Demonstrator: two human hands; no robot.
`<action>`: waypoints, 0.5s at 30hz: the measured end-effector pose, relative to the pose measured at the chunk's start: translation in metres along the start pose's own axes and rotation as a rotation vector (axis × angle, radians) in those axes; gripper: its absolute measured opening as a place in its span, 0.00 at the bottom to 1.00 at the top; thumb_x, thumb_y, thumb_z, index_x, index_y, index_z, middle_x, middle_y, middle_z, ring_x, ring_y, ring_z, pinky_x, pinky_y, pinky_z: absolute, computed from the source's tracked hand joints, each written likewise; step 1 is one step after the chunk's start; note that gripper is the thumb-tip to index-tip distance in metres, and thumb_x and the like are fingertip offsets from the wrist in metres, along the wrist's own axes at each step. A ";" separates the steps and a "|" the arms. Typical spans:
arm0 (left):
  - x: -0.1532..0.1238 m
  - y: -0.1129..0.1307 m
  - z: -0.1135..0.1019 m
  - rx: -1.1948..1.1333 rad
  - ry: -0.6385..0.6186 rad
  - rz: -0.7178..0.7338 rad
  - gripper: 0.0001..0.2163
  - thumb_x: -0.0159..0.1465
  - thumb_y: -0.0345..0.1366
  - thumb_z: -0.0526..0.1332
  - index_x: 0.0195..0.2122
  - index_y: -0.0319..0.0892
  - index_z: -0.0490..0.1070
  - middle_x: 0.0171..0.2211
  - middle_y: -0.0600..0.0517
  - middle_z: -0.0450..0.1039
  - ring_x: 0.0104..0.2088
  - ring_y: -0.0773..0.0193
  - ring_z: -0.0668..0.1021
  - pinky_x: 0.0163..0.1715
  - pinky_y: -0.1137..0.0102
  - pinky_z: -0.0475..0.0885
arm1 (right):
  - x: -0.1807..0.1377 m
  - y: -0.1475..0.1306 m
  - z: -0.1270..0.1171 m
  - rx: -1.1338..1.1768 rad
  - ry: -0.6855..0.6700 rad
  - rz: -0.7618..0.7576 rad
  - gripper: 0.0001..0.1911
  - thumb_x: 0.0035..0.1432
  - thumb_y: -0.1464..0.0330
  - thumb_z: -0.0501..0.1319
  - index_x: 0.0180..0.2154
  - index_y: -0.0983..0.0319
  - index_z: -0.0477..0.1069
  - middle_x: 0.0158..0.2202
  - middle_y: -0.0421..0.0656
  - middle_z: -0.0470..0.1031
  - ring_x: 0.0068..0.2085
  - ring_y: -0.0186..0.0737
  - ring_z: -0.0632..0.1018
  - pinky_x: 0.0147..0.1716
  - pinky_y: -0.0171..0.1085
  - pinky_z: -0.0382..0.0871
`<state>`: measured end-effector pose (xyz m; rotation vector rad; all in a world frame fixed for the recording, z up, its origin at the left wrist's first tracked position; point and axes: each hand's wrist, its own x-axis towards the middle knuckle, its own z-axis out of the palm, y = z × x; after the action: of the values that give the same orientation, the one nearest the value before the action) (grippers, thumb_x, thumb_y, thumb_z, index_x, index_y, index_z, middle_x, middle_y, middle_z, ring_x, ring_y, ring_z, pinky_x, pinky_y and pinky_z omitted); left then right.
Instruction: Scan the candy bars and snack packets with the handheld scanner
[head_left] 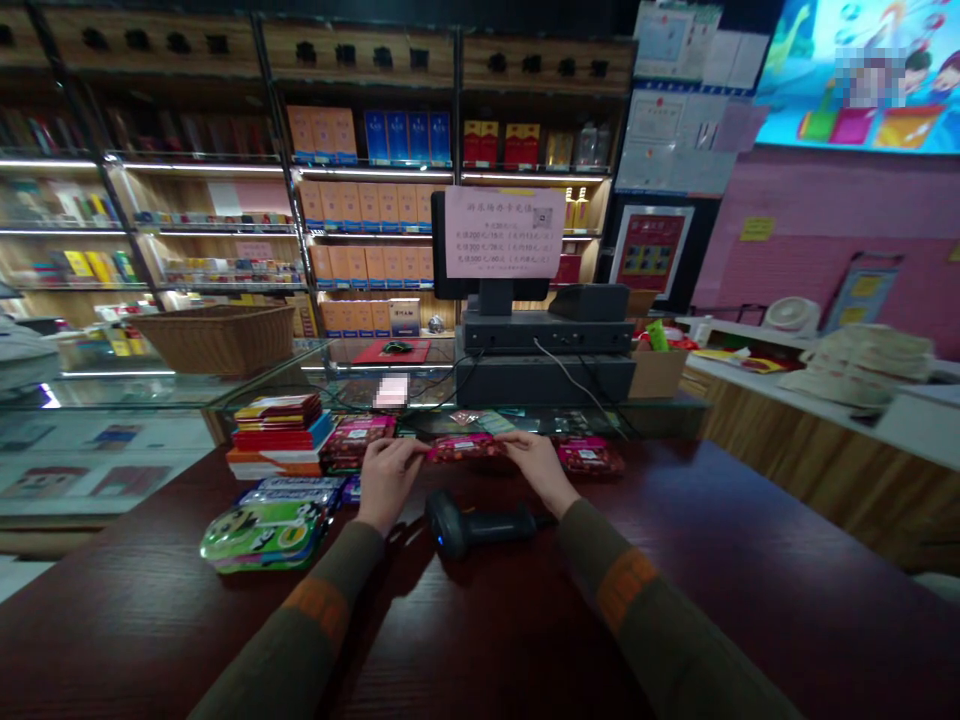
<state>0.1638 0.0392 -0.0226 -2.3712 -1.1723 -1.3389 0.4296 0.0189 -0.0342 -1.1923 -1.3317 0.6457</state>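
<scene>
Both my hands hold a small red-pink snack packet (465, 447) above the dark wooden counter (750, 580). My left hand (386, 478) pinches its left end, and my right hand (538, 465) pinches its right end. A black handheld barcode scanner (480, 525) lies on the counter just below and between my hands. More pink packets lie to the left (358, 438) and to the right (590, 456) of my hands.
A stack of red and orange flat boxes (277, 435) and green round packs (262, 532) sit at the left. A till with a screen (499, 245) stands behind. A wicker basket (217, 338) rests on the glass case. Shelves of boxes fill the back wall.
</scene>
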 end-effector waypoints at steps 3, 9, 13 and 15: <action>0.006 0.005 -0.003 0.032 -0.014 0.069 0.08 0.68 0.35 0.58 0.38 0.49 0.77 0.37 0.54 0.82 0.40 0.61 0.80 0.54 0.57 0.63 | -0.006 -0.009 -0.007 0.052 -0.006 0.050 0.15 0.54 0.57 0.64 0.37 0.59 0.82 0.40 0.45 0.84 0.46 0.47 0.82 0.52 0.46 0.73; 0.018 0.018 -0.003 0.102 0.026 0.190 0.07 0.68 0.36 0.59 0.37 0.51 0.78 0.37 0.56 0.82 0.49 0.56 0.78 0.60 0.51 0.57 | -0.007 -0.006 -0.018 0.109 0.018 0.103 0.15 0.49 0.58 0.68 0.36 0.61 0.82 0.37 0.46 0.84 0.43 0.48 0.82 0.48 0.45 0.74; 0.028 0.026 0.002 0.155 -0.010 0.270 0.07 0.67 0.37 0.60 0.37 0.54 0.79 0.43 0.57 0.81 0.54 0.54 0.74 0.63 0.48 0.55 | -0.002 0.008 -0.029 0.111 0.039 0.114 0.15 0.45 0.64 0.68 0.37 0.61 0.81 0.37 0.46 0.84 0.40 0.47 0.83 0.46 0.45 0.75; 0.034 0.030 0.005 0.178 -0.040 0.325 0.06 0.66 0.37 0.61 0.36 0.54 0.79 0.47 0.57 0.80 0.56 0.54 0.72 0.65 0.47 0.53 | 0.000 0.011 -0.037 0.064 0.052 0.092 0.14 0.46 0.65 0.66 0.38 0.61 0.81 0.39 0.46 0.84 0.43 0.48 0.83 0.48 0.46 0.74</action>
<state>0.1983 0.0399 0.0073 -2.3420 -0.8278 -1.0419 0.4673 0.0127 -0.0382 -1.2157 -1.2102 0.7133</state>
